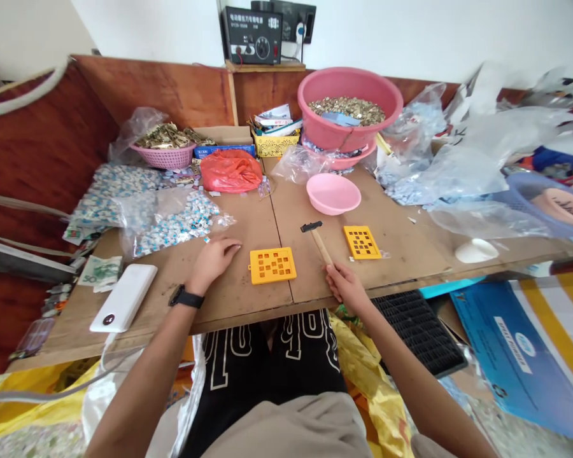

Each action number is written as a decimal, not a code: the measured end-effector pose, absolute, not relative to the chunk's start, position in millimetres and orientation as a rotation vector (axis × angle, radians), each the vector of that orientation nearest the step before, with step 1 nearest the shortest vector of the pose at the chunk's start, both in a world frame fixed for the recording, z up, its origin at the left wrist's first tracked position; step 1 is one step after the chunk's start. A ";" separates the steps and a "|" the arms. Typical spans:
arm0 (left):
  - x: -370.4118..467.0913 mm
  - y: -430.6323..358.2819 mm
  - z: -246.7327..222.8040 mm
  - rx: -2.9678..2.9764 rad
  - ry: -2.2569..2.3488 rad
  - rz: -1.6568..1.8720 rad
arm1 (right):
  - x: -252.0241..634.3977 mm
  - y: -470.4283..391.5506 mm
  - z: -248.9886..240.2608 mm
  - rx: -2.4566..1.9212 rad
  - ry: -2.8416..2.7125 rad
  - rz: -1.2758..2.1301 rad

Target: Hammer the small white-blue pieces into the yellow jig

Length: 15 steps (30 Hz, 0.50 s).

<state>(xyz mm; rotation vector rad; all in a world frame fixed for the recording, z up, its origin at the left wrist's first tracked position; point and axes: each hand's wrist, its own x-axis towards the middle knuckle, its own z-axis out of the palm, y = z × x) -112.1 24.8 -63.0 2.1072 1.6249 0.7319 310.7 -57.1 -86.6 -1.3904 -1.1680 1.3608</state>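
Note:
My right hand [344, 283] is wrapped round the wooden handle of a small hammer [321, 245], whose dark head points away from me over the table. My left hand [214, 259], with a black watch on its wrist, rests on the tabletop left of a yellow slotted tray [259, 271]. Its fingers are curled together at the tips; anything between them is too small to make out. Right of the hammer lies a second yellow slotted tray [352, 242]. Beyond my left hand, small white-and-blue pieces [181, 222] spill from a clear bag.
A pink bowl [334, 196] stands behind the hammer. Farther back are a large pink basin [310, 105] of metal pieces, a red plastic bag [232, 172] and a pink basket [169, 159]. A white power bank [127, 299] lies at left. Plastic bags [496, 152] crowd the right.

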 end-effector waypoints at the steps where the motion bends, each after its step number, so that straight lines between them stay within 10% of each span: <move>1: -112.5 25.4 -62.8 2.085 1.630 0.732 | 310.9 -57.2 -86.6 -1.382 -1.167 1.360; 15: -46.0 4.4 -36.9 2.241 1.514 0.619 | 311.5 -58.1 -86.5 -1.408 -1.291 1.307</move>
